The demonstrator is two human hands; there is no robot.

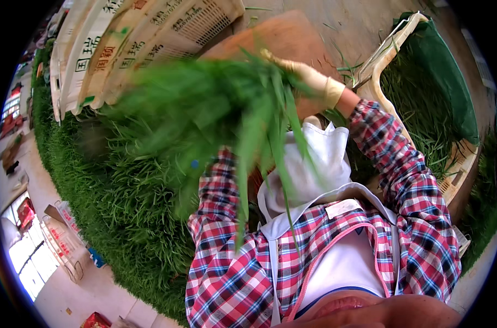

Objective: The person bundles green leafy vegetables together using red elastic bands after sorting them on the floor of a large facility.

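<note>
A large bunch of long green leaves (215, 94), which look like Chinese chives, is held up before my chest, blurred at its left end. My right hand (310, 78), in a pale yellow glove, grips the bunch at its right end, with its fingers stretched along the top. Several loose leaves droop from the bunch over my apron (314, 156). My left sleeve (219, 176) reaches up beneath the greens, and they hide my left hand. Behind the bunch lies an orange-brown board (289, 37), partly covered by leaves and glove.
Several plastic crates (121, 45) bearing writing stand nested at upper left. A thick bank of greens (121, 197) runs along my left side. At my right, an off-white crate (383, 94) with a green liner (445, 82) holds more leaves. Loose leaves lie on the floor (334, 24) ahead.
</note>
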